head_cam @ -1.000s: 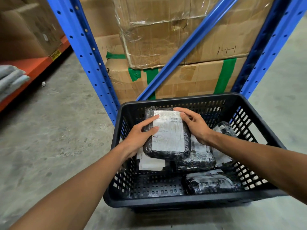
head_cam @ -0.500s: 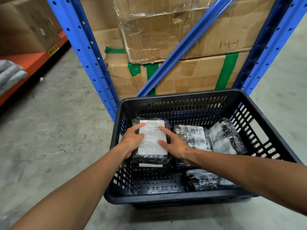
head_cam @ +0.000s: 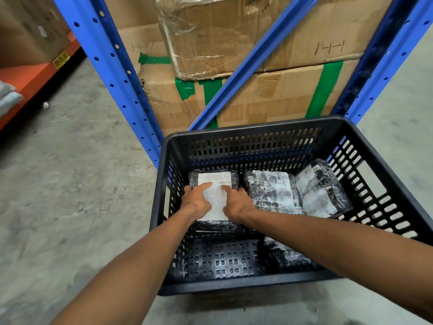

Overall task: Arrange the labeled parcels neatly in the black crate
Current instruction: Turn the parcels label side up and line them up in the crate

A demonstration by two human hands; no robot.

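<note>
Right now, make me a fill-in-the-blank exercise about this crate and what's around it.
1. The left hand and right hand both hold the labeled parcel in the black crate's far ___ corner.
2. Counting that one, ___ parcels line the crate's far wall.
3. The tape on the cardboard boxes behind the crate is ___.
4. The rack upright beside the crate is painted ___.

Missing words: left, three, green, blue.

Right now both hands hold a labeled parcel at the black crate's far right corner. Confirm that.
Wrong corner. In the head view the left hand and right hand hold the labeled parcel at the far left corner of the black crate.
</note>
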